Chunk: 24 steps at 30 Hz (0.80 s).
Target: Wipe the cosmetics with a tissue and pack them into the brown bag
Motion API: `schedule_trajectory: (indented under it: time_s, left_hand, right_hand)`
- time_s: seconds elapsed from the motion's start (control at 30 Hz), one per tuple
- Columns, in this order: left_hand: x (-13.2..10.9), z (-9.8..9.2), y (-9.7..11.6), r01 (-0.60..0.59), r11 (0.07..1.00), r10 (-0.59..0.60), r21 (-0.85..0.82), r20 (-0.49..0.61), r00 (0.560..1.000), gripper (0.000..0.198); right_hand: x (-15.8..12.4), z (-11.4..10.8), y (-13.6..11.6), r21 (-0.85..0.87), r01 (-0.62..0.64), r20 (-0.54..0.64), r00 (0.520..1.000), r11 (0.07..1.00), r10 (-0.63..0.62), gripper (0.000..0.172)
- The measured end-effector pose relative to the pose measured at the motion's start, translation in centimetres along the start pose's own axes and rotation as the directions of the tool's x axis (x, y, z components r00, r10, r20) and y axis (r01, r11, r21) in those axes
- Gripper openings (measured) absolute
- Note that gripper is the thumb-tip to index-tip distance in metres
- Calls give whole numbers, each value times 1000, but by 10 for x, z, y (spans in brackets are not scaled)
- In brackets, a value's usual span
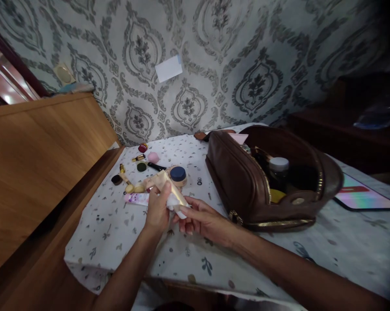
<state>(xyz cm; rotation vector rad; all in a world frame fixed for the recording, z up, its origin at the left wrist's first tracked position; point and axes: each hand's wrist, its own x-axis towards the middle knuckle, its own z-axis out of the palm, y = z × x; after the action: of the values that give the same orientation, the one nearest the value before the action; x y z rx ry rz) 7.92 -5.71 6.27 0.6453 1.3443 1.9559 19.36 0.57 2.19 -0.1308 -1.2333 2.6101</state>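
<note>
My left hand (158,209) is closed around a pale gold cosmetic tube (178,194), held tilted just above the table. Fingers of my right hand (205,219) pinch a white, tissue-like piece (173,202) at the tube's lower end; the right palm is partly turned up. Behind the tube stands a jar with a dark blue lid (178,173). A white-and-purple tube (136,198) lies beside my left hand. Farther back are a pink makeup sponge (153,157), a dark green round pot (141,166) and a black-handled brush (156,166).
An unzipped brown leather bag (237,177) stands on the right, with a white-lidded jar (278,166) inside. A phone (365,194) lies beyond it. Several small cosmetics sit at the left. A wooden panel (49,164) borders the patterned tablecloth (117,242).
</note>
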Motion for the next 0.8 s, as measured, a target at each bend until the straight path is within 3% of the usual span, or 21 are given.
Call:
schedule_trajectory:
  time_s: [0.13, 0.2, 0.3, 0.37, 0.47, 0.57, 0.67, 0.8]
  left_hand:
    - [4, -2, 1, 78, 977, -106, -197, -137, 985, 58]
    - [1, -3, -2, 124, 969, -142, -213, -71, 987, 61]
    - [-9, -7, -12, 128, 988, -116, -88, 131, 985, 60]
    - [-16, -13, -18, 99, 995, -97, 1, 203, 974, 58]
    - [-22, -25, -22, 57, 990, -83, 132, 201, 976, 53]
    - [-24, -35, -15, -16, 955, -25, 296, 132, 991, 47]
    - [-25, -46, -3, -80, 845, 50, 528, 72, 996, 45]
    - [-28, -67, 6, -176, 653, 44, 737, 195, 980, 51]
  right_hand:
    - [1, -2, 7, -22, -70, 53, 996, 997, 71, 48]
    - [2, -3, 8, -48, -60, 53, 997, 997, 62, 49]
    - [3, -5, 8, -150, -21, 20, 1000, 989, 24, 58]
    - [3, -7, 8, -252, -33, -32, 999, 967, 25, 64]
    - [4, -7, 8, -395, -80, -133, 991, 915, 29, 66]
    - [3, -5, 8, -491, -112, -195, 981, 864, 16, 64]
    - [-2, 1, 2, -587, -7, -250, 953, 809, -174, 56]
    - [-12, 14, -12, -635, 246, -176, 877, 732, -447, 62]
